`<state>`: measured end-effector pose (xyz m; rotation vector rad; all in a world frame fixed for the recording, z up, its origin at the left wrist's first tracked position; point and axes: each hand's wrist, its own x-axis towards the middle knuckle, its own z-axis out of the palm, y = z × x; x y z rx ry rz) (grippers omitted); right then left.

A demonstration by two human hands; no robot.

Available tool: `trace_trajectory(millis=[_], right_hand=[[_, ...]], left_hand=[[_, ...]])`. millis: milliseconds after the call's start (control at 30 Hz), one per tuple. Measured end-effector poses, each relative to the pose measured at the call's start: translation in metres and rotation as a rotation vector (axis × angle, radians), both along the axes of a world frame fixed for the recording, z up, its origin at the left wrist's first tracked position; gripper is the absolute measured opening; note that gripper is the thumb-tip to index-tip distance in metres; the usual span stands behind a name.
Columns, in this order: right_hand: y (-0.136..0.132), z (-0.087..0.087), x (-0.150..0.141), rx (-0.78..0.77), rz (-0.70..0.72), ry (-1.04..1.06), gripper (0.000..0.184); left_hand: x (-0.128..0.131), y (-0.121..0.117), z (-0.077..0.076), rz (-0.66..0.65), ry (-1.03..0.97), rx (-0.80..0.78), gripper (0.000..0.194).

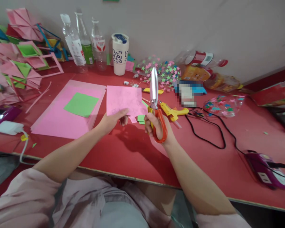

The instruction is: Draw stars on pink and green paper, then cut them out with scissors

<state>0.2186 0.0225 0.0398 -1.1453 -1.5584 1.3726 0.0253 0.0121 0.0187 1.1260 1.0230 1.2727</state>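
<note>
Between the thumb and fingers of my left hand (116, 121) is the lower edge of a pink sheet of paper (124, 99), held up above the table. Faint marks show on its face. My right hand (158, 126) is closed around the orange and yellow handles of a pair of scissors (154, 88). Their silver blades point up and away, pressed together. The scissors are just right of the sheet, and I cannot tell whether they touch it. Small green paper pieces (141, 119) lie between my hands. A green square (82, 104) rests on larger pink sheets (54, 110) to the left.
A yellow glue gun (173, 110) with a black cable lies right of my hands. Behind stand several plastic bottles (73, 44) and a white tumbler (120, 55). Star-filled bags (224, 106), folded paper shapes (23, 53) and purple power strips (267, 171) also lie on the red table (104, 155).
</note>
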Motion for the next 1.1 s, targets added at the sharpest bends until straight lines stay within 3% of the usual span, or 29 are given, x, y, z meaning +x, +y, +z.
trace_trajectory(millis=[167,333,433,633,1100], right_hand=[[-0.004,0.008,0.002,-0.073,0.114,-0.25,0.043],[-0.004,0.004,0.001,-0.046,0.217,-0.419,0.049],[-0.004,0.001,0.0,-0.052,0.248,-0.439,0.056],[-0.011,0.004,-0.006,-0.102,0.19,-0.288,0.061],[-0.013,0.007,-0.006,-0.135,0.208,-0.255,0.063]], left_hand=[[-0.016,0.014,0.002,0.331,-0.122,0.142,0.032],[-0.024,0.019,0.008,0.472,-0.138,0.145,0.029],[-0.022,0.017,0.009,0.453,-0.093,0.129,0.031],[-0.015,0.011,0.008,0.353,-0.066,0.129,0.031],[-0.015,0.012,0.005,0.348,-0.092,0.138,0.032]])
